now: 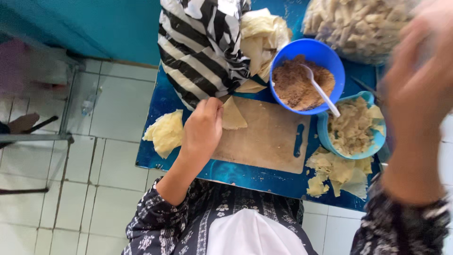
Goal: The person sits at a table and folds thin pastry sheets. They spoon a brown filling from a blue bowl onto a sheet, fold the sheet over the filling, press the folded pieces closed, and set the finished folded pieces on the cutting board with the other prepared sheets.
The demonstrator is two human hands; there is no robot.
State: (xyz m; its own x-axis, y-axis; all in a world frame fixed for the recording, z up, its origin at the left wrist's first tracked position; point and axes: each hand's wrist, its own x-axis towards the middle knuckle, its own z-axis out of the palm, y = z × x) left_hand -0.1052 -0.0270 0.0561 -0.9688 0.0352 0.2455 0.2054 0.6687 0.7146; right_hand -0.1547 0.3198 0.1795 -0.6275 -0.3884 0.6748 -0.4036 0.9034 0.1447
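Left hand (203,128): fingers curled down, pinching/pressing the near corner of a folded pastry triangle (233,114).
Right hand (417,89): raised, close to camera, blurred; can't tell if spread or gripping, nothing visibly held.
Triangle: lies at far-left corner of the wooden board (269,141), touching the left fingertips.
Board: middle of the small blue table (155,106), rest of its surface bare.
Filling: brown crumbly stuff in blue bowl (306,75) just beyond board's far-right corner, white spoon (322,92) resting in it.
Done so far (my read): one wrapper folded to a triangle, prob. filled; big clear bag of finished rolls (358,26) at table's far-right corner suggests plenty already made.
Left to do: stack of flat wrappers (165,132) at table's left edge, more sheets (264,35) by far edge near striped cloth (203,47); bowl about half full, so a lot remains.
Scraps: light-blue tub (351,130) w/ pastry bits right of board; loose torn pieces (337,172) near table's near-right corner.
Other: floor of white tiles around table.
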